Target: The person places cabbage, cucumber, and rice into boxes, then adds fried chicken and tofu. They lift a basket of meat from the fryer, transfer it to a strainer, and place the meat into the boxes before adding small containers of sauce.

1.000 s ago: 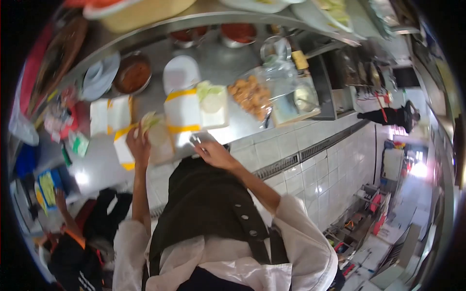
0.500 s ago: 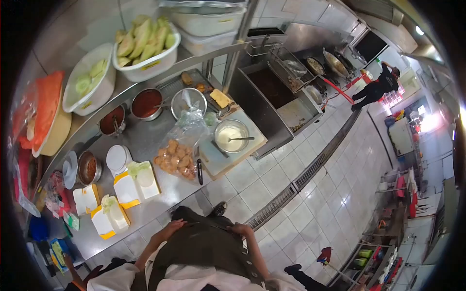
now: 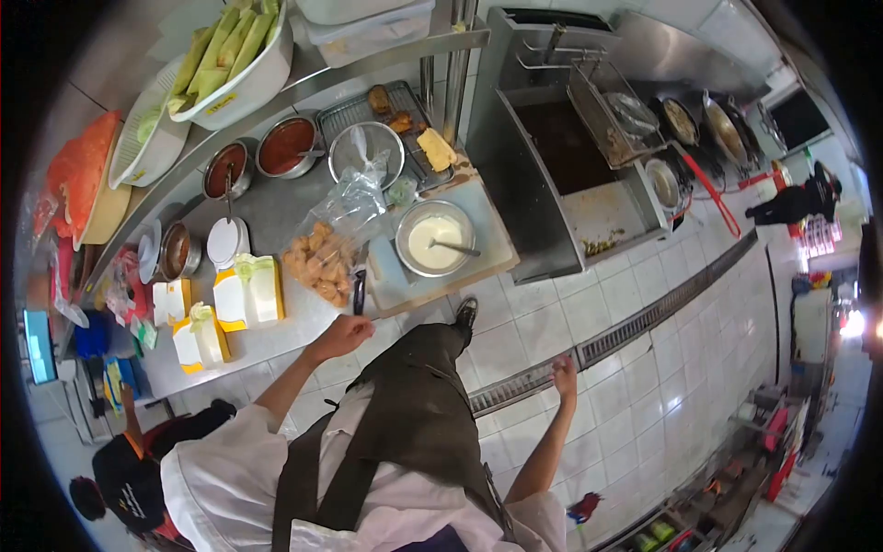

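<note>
My left hand is in the air by the counter's front edge, fingers curled in, with nothing visible in it. My right hand hangs over the tiled floor, fingers loosely curled, also with nothing visible in it. Closest to my left hand are a black handle-like object and a clear plastic bag of light-brown pieces. Beside them, a metal bowl of creamy white mixture with a spoon stands on a cutting board. Several yellow-and-white boxes with green leaves stand farther left.
Pots of red sauce stand under a shelf with tubs of cut vegetables. A fryer and pans lie ahead right. A drain grate crosses the floor. One person is at lower left, another far right.
Both my hands have left the apron at my waist: the left is now by the counter edge, the right out to the side. My view has shifted toward the fryer, one foot forward.
</note>
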`<act>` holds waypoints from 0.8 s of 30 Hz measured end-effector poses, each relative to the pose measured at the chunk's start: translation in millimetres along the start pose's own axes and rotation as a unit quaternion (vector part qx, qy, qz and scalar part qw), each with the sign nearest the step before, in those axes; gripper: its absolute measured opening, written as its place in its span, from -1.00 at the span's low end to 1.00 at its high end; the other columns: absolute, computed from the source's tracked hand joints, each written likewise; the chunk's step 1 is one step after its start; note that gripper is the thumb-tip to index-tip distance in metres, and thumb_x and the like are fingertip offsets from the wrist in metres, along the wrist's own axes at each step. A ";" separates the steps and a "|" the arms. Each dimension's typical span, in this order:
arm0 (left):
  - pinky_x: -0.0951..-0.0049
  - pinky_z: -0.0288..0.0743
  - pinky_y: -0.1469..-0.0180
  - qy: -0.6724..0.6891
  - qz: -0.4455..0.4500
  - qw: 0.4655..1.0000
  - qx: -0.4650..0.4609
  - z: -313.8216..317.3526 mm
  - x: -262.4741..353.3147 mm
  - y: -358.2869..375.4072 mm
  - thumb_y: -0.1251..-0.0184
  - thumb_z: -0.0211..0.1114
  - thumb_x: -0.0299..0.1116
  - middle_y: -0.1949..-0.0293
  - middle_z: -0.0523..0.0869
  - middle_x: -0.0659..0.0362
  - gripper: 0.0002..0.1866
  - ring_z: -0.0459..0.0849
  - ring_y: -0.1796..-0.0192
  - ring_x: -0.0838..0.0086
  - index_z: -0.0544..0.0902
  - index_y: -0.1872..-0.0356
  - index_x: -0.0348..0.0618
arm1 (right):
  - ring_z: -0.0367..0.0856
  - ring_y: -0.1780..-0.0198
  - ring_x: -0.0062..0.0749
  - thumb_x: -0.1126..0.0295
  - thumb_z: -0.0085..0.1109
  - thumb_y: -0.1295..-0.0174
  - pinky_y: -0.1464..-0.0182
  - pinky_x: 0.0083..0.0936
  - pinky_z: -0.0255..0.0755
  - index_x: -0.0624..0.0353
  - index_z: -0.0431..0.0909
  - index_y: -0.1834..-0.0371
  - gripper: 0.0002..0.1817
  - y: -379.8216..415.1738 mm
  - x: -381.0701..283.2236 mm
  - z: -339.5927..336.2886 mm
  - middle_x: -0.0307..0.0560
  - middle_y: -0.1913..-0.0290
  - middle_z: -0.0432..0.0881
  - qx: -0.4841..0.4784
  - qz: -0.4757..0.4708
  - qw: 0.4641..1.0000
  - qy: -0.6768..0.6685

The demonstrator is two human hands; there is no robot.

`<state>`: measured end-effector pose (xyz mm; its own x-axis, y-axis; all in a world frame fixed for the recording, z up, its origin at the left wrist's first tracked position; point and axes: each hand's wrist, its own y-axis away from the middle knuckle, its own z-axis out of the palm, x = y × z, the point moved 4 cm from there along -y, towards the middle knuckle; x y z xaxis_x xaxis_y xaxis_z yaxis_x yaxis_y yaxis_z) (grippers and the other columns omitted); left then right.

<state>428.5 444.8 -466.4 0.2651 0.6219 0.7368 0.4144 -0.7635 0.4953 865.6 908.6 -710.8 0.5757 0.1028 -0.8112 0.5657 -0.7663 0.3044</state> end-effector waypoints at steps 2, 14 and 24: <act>0.20 0.61 0.15 0.239 -0.042 0.967 0.074 17.7 8.7 -46.1 -0.45 0.16 0.02 0.27 0.70 0.17 -0.63 0.76 0.23 0.27 0.58 0.17 -0.12 | 0.54 0.49 -0.50 0.23 0.10 -0.40 0.58 -0.56 0.36 0.10 0.40 -0.29 -0.56 8.8 -21.4 -47.4 -0.21 0.33 0.61 -0.020 0.133 0.990 -0.032; 0.23 0.52 -0.01 0.736 -0.186 0.591 0.274 77.6 60.8 -148.2 -0.51 0.05 0.03 0.05 0.60 0.04 -0.67 0.67 -0.05 0.15 0.38 0.10 -0.01 | 0.66 0.25 -0.44 0.25 0.12 -0.38 0.29 -0.48 0.52 0.31 0.55 -0.08 -0.63 -70.2 -257.3 -28.9 -0.02 0.28 0.68 -0.140 -0.070 0.985 0.077; 0.46 0.45 0.20 0.554 -0.201 0.626 0.510 79.2 57.0 -138.7 -0.52 0.00 0.09 0.30 0.54 0.30 -0.62 0.58 0.29 0.50 0.54 0.15 0.01 | 0.65 0.08 0.10 0.50 0.17 -0.16 -0.01 -0.08 0.51 0.30 0.62 0.13 -0.78 -220.3 -590.9 243.8 0.27 0.19 0.66 -0.311 -0.516 0.787 0.131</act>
<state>455.0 600.0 -529.5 -0.5722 -0.2055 0.7939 0.7441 0.2768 0.6080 256.8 862.0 -420.3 -0.3252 0.6566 -0.6805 0.9444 0.2623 -0.1983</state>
